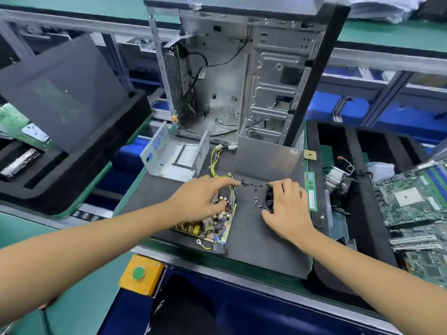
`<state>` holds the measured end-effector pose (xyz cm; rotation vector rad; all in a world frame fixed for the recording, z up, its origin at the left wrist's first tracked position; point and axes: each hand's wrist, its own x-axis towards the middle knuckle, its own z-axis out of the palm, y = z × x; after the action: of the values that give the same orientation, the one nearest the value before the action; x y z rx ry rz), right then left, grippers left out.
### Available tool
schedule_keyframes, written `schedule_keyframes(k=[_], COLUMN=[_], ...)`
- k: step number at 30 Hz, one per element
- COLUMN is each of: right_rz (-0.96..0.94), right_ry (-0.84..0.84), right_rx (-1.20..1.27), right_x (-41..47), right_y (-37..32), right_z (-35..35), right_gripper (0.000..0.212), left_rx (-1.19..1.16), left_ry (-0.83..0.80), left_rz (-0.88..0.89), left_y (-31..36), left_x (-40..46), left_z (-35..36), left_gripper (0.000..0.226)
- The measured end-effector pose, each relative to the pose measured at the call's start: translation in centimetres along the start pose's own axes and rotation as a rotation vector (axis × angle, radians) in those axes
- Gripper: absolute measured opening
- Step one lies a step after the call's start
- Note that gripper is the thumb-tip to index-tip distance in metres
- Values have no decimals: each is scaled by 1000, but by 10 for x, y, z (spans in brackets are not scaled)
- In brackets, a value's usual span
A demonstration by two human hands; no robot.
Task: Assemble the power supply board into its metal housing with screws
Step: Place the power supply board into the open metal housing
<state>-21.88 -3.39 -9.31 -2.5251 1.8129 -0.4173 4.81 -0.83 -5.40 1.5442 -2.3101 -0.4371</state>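
The power supply board (208,226), yellowish with many components and yellow wires, lies on the dark mat (254,240) near the front. My left hand (205,197) hovers over the board's far end, its index finger stretched toward several small dark screws (254,187) scattered on the mat. My right hand (287,209) grips a black fan (268,200) standing on edge just right of the screws. The perforated metal housing (174,155) sits open at the mat's back left. A plain metal cover (268,155) stands behind the screws.
An open computer case (242,76) stands upright at the back. A RAM stick (310,189) lies right of my right hand. Foam trays hold a heatsink (336,177) and motherboards (416,201) on the right, more foam (72,146) on the left. A green button box (140,274) is at the front edge.
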Motion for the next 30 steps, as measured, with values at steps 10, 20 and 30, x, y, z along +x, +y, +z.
schedule_keyframes(k=[10, 20, 30], right_rz=[-52, -78, 89], right_ry=[40, 38, -134], right_rx=[-45, -56, 552], right_x=[5, 5, 36], right_y=[9, -9, -91], right_z=[17, 2, -1], right_gripper=[52, 68, 80], left_rx=[-101, -196, -39], left_ry=[-17, 27, 681], left_rz=[1, -66, -538], left_y=[-7, 3, -87], left_x=[9, -4, -18], left_z=[4, -11, -60], left_gripper=[62, 39, 49])
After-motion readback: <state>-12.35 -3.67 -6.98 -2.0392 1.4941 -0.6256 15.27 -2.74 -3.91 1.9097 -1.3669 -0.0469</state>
